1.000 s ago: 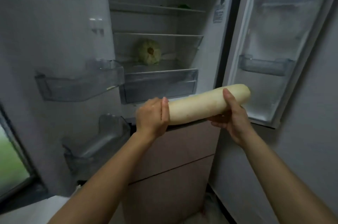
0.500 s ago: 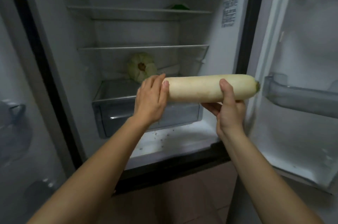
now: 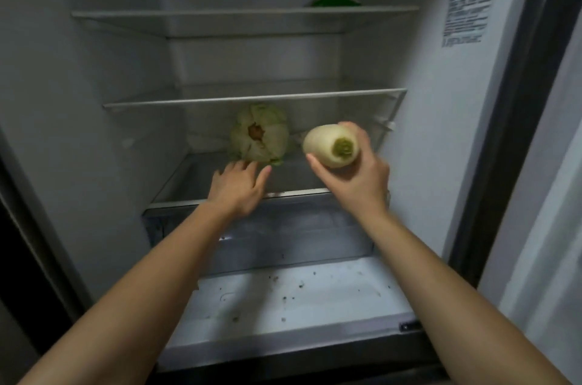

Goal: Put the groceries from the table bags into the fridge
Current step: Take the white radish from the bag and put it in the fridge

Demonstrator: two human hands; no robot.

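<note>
I stand at the open fridge. My right hand grips a long white radish by its cut green-topped end, which faces me; the rest of it points into the fridge over the lowest glass shelf. A pale green cabbage sits on that shelf, just left of the radish. My left hand lies flat and open over the shelf's front, its fingertips at the cabbage's base; I cannot tell whether they touch it.
Two more glass shelves lie above; a green item rests on the top one at the right. Below the lowest shelf is a clear drawer, then the speckled white fridge floor. The door stands open at the right.
I came closer to the fridge. The radish turned from crosswise to pointing inward over the lowest shelf. My left hand let go of it and moved to the cabbage.
</note>
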